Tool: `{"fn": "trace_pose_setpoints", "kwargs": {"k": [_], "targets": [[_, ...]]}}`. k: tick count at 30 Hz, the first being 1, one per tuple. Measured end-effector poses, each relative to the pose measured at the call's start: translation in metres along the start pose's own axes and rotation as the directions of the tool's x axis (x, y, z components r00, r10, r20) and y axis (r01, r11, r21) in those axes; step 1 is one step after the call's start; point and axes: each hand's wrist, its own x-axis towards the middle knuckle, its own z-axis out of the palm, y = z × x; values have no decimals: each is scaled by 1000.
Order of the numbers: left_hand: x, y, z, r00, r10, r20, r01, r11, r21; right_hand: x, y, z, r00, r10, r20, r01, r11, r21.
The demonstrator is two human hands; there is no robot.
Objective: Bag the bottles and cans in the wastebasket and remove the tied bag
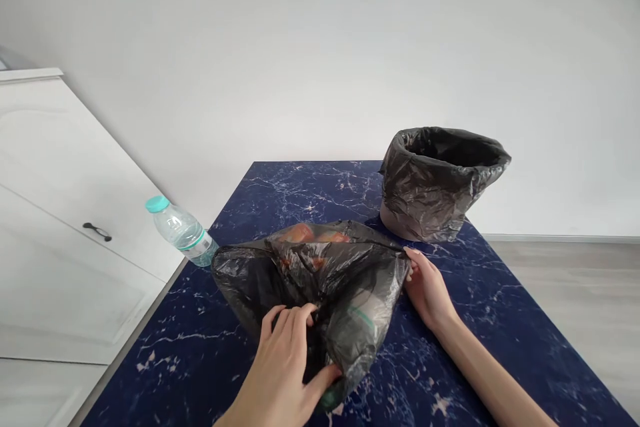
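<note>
A black plastic garbage bag lies with its mouth spread on the near half of the table. My right hand pinches the right corner of its rim. My left hand reaches over the near side of the mouth, its curled fingers and thumb on the plastic. Through the thin film show red-orange rounded things at the back and a pale thing with a green stripe on the right; their kinds are unclear. A clear plastic bottle with a turquoise cap stands left of the bag.
A trash bin with a black bag liner folded over its rim stands at the table's back right. The blue marbled table meets a white wall behind. A white cabinet stands at the left.
</note>
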Motion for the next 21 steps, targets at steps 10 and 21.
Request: {"fn": "trace_pose_setpoints", "kwargs": {"k": [10, 21], "targets": [[-15, 25, 29, 993, 95, -68, -84, 986, 145, 1, 1, 0, 999, -24, 30, 26, 998, -56], [-13, 8, 13, 967, -39, -251, 53, 997, 51, 1, 3, 1, 999, -32, 32, 34, 998, -52]]}}
